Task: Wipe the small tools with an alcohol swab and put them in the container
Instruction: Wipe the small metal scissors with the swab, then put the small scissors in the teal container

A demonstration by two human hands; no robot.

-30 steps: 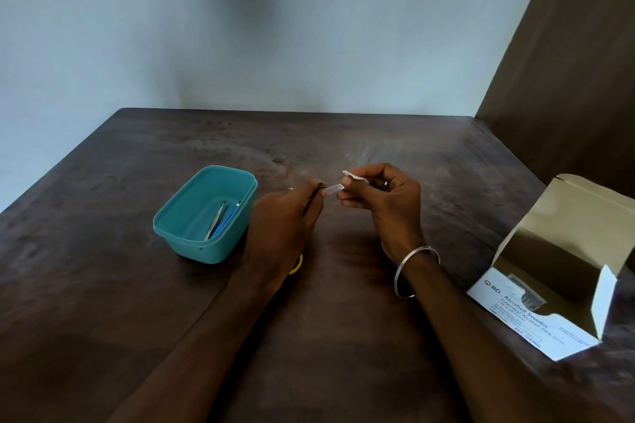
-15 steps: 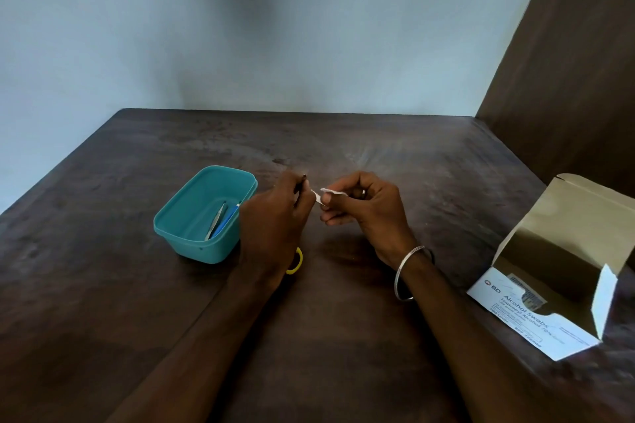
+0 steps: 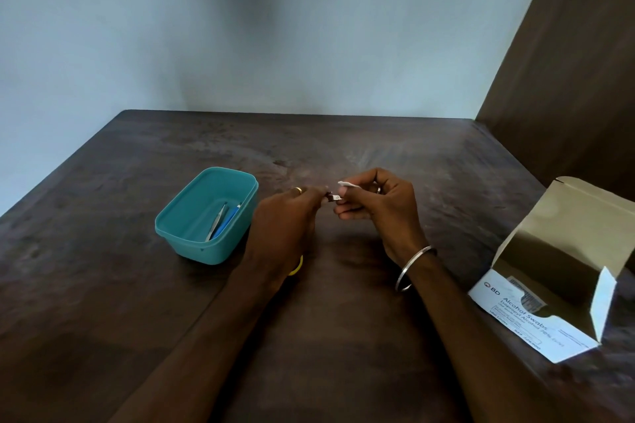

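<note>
Over the dark wooden table (image 3: pixel 343 336) the open alcohol swab box (image 3: pixel 536 316) sits far right, flap up, well apart from the teal container (image 3: pixel 178 237) at left, which holds metal tweezers (image 3: pixel 216 221) and a blue-handled tool (image 3: pixel 227 221) lying side by side, tips pointing away. Between them, above the tabletop, the left hand (image 3: pixel 285 223) pinches a small metal tool (image 3: pixel 334 197) whose long axis runs left to right, its free end toward the right hand (image 3: pixel 381 213). That hand's fingers curl round a white swab (image 3: pixel 347 185) just above the tool's tip.
</note>
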